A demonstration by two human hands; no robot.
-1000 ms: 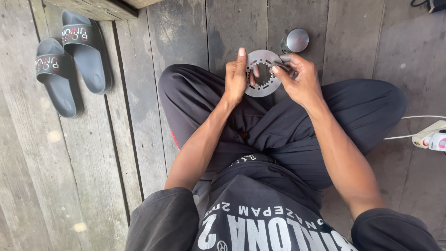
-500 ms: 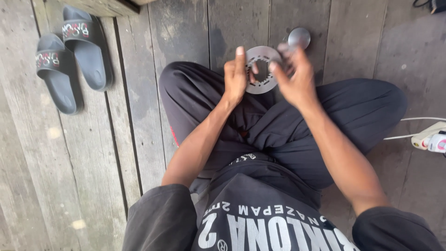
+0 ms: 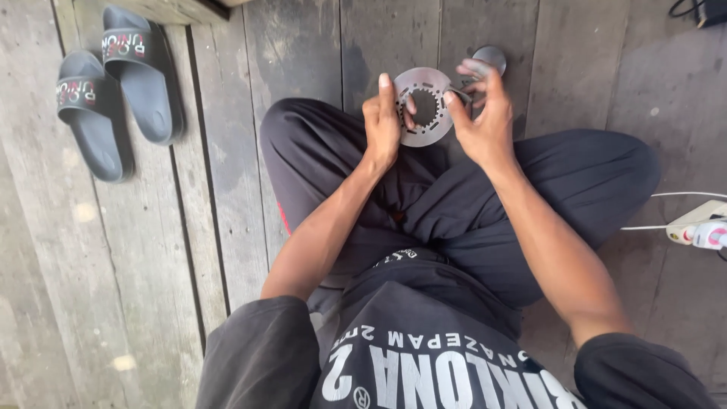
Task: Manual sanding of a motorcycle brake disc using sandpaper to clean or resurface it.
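Note:
I sit cross-legged on a wooden plank floor. Both my hands hold a flat grey metal ring plate [image 3: 421, 130] with teeth around its inner hole, raised in front of my knees. My left hand [image 3: 382, 125] grips its left edge, with the index finger straight up along the rim. My right hand [image 3: 482, 117] pinches its right edge between thumb and fingers. A small round dark metal part [image 3: 494, 54] lies on the floor just beyond my right hand, partly hidden by the fingers.
A pair of grey slide sandals [image 3: 113, 91] lies on the planks at the upper left. A white power strip with plugs [image 3: 700, 227] and its cable sits at the right edge. A dark cable [image 3: 700, 9] shows at the top right corner.
The ring plate stays held in both hands and has turned slightly; my right hand's fingers have shifted along its right edge. The view has drifted a little.

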